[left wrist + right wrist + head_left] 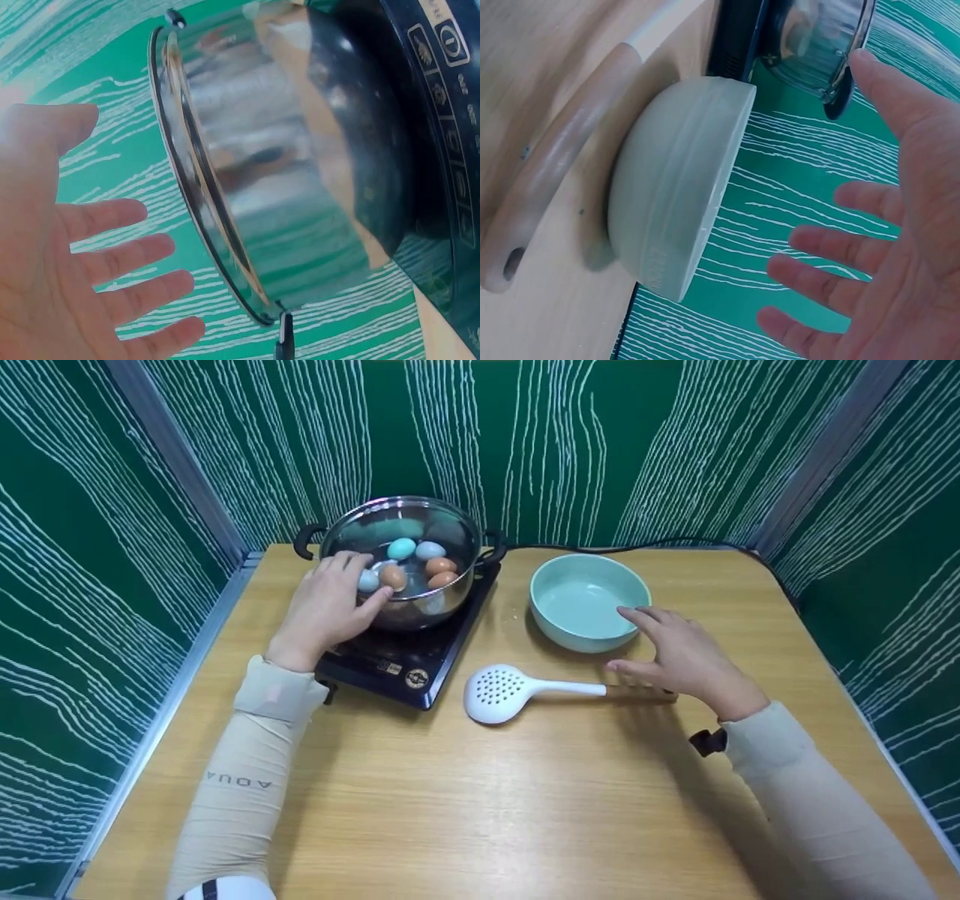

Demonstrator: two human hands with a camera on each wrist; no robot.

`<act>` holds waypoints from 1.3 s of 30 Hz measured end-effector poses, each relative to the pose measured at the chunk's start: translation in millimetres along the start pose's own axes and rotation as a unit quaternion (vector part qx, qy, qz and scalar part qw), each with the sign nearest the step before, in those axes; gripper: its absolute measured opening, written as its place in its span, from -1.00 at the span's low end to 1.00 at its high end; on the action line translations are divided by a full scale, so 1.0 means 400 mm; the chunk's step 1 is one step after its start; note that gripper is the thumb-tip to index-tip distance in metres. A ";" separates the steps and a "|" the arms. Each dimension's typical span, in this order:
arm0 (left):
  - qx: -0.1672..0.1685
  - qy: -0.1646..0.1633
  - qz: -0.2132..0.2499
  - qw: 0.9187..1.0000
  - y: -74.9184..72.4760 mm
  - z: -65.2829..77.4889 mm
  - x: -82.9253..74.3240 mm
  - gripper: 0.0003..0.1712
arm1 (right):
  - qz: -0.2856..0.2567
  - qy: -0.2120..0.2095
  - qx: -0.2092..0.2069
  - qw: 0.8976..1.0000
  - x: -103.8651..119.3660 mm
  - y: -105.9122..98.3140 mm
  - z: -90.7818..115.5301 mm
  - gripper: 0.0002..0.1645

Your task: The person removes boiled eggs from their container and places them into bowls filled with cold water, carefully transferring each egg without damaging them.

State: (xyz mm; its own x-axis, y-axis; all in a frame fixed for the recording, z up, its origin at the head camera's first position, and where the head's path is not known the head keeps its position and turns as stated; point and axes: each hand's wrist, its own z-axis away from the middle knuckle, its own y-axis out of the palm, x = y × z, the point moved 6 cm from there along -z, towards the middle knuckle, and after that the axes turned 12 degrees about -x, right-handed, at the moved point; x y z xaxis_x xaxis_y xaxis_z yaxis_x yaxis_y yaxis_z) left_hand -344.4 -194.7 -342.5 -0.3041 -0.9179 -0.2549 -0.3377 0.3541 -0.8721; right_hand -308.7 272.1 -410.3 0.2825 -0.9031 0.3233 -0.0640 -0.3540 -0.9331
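Above the near left rim of a steel pot hovers my left hand, fingers spread and holding nothing. Inside the pot lie several eggs, among them a turquoise egg, a pale blue egg and a brown egg. In the left wrist view the left hand is apart from the pot. My right hand hangs, fingers apart, over the near right side of a mint green bowl. Below it lies a white skimmer with a wooden handle.
The pot stands on a black induction cooker at the table's back left. A black cable runs along the back edge. Green walls with white lines enclose the wooden table at the back and sides.
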 end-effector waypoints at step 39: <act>-0.098 -0.131 0.052 0.985 -0.067 -0.096 0.223 -0.39 | -0.004 -0.001 -0.040 0.999 -0.090 0.059 0.042 -0.08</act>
State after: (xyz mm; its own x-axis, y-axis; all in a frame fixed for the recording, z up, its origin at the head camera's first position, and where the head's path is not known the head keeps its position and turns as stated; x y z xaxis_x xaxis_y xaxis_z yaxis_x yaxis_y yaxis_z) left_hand -396.7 -279.2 -325.9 -0.1145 -0.8809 -0.4593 -0.4907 0.4521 -0.7448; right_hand -304.3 300.2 -446.6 0.2857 -0.8993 0.3310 -0.1385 -0.3805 -0.9143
